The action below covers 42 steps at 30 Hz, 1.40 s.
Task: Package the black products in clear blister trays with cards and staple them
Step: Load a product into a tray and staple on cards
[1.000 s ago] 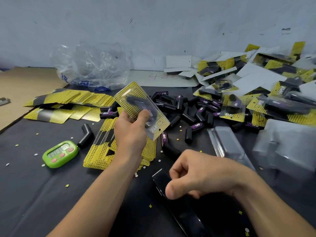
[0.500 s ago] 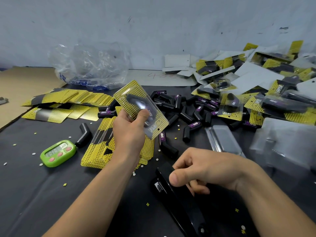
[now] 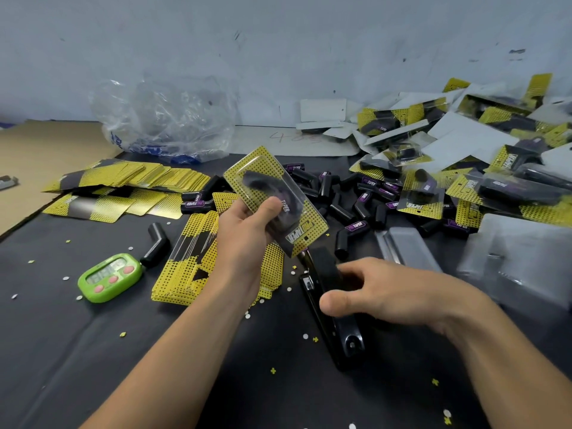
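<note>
Holding blister pack point(image 3: 275, 199) up off the surface point(image 3: 93, 366) in left hand point(image 3: 244, 233). Grip clamped on it, thumb across the clear front, fingers behind. Showing black product inside clear tray over yellow dotted card, pack tilted, lower corner just above the nose of the black stapler point(image 3: 343, 335). Gripping stapler with right hand point(image 3: 393, 292): fingers curled over the top, thumb against its left side, stapler lying flat on surface. Directly under left wrist, stack of yellow cards point(image 3: 185, 267); more cards fanned out point(image 3: 130, 181) far left. Behind pack, heap of loose black products point(image 3: 340, 193). Right of stapler, empty clear trays point(image 3: 405, 246); beyond them, pile of finished packs point(image 3: 464, 168). Near left, green timer point(image 3: 108, 277). At back, crumpled plastic bag point(image 3: 167, 119). Punched paper bits scattered all over surface.
</note>
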### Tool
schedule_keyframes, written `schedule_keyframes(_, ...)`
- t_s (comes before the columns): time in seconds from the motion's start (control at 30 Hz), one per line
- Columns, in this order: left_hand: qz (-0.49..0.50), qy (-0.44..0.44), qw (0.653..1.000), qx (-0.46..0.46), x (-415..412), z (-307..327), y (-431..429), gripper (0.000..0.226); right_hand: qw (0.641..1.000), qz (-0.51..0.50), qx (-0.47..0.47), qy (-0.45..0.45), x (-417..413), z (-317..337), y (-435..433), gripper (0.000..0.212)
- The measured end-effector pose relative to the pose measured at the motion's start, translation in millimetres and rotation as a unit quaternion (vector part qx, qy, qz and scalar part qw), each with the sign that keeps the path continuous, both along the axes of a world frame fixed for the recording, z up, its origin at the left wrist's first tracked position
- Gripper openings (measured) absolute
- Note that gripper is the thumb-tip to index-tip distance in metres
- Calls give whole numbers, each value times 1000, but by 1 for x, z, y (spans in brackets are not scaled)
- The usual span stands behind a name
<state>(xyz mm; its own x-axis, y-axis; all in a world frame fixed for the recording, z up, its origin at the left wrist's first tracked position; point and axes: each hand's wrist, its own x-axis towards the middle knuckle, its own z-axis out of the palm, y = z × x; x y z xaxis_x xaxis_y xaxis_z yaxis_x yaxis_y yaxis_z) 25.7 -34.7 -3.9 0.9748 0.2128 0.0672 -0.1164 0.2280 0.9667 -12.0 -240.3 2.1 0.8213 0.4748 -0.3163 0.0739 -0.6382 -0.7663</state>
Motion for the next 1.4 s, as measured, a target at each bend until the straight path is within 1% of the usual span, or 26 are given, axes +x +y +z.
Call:
schedule_keyframes(0.03, -6, 5, 1000, -5, 0, 0, 0, 20, 1000, 3, -1, 3, -2, 1, 1, 76)
schedule_keyframes(0.07, -10, 8, 1000, -7, 0, 0, -1, 23, 1000, 2, 15, 10, -3, 2, 1, 67)
schedule_keyframes(0.13, -16, 11, 1000, -10, -1, 0, -2, 23, 996, -15, 82, 41, -3, 1, 0, 49)
schedule_keyframes(0.23, -12, 10, 1000, -14, -1, -1, -2, 22, 977, -53, 191, 73, 0, -3, -4, 36)
schedule_keyframes(0.3, -7, 7, 1000, -26, 0, 0, 1, 19, 956, -68, 270, 92, 1, -5, -6, 37)
schedule_keyframes(0.37, -6, 9, 999, -49, 2, 1, 3, 17, 940, -83, 314, 106, 4, -6, -8, 53)
schedule_keyframes(0.47, -13, 14, 997, -69, 2, 1, 5, 20, 931, -98, 333, 111, 7, -12, -7, 85)
schedule_keyframes(0.53, -22, 17, 997, -74, 2, 1, 6, 22, 930, -94, 340, 103, 8, -16, -3, 92)
schedule_keyframes(0.63, -33, 22, 995, -93, 4, 1, 7, 26, 923, -96, 360, 100, 8, -17, 2, 85)
schedule_keyframes(0.73, -50, 44, 987, -146, 4, 3, 11, 34, 917, -101, 372, 100, 9, -18, 5, 93)
schedule_keyframes(0.8, -59, 55, 982, -171, 4, 4, 13, 31, 922, -82, 367, 93, 10, -17, 6, 94)
schedule_keyframes(0.87, -60, 54, 982, -171, 4, 4, 13, 26, 929, -65, 349, 105, 10, -16, 7, 83)
schedule_keyframes(0.97, -62, 52, 985, -155, 2, 2, 8, 20, 939, -39, 315, 131, 8, -12, 7, 66)
schedule_keyframes(1.0, -60, 52, 986, -149, 2, 1, 7, 19, 938, -37, 317, 138, 8, -12, 6, 65)
schedule_keyframes(1.1, -45, 39, 988, -143, 3, 1, 7, 25, 923, -42, 349, 159, 11, -13, -1, 82)
schedule_keyframes(1.17, -42, 28, 990, -131, 3, 1, 9, 30, 915, -49, 371, 150, 12, -15, -2, 88)
schedule_keyframes(1.23, -55, 18, 994, -95, 2, 1, 7, 25, 907, -59, 392, 139, 13, -15, 0, 85)
schedule_keyframes(1.27, -65, 13, 995, -77, 1, 0, 6, 19, 907, -57, 395, 134, 13, -14, 2, 82)
schedule_keyframes(1.3, -74, 8, 996, -59, 0, 0, 4, 11, 911, -51, 389, 127, 12, -13, 4, 78)
schedule_keyframes(1.33, -77, 5, 996, -42, -1, 0, 2, 7, 916, -46, 380, 119, 12, -11, 5, 76)
schedule_keyframes(1.4, -75, 3, 997, -17, -2, 0, -1, 11, 920, -46, 373, 113, 11, -10, 5, 72)
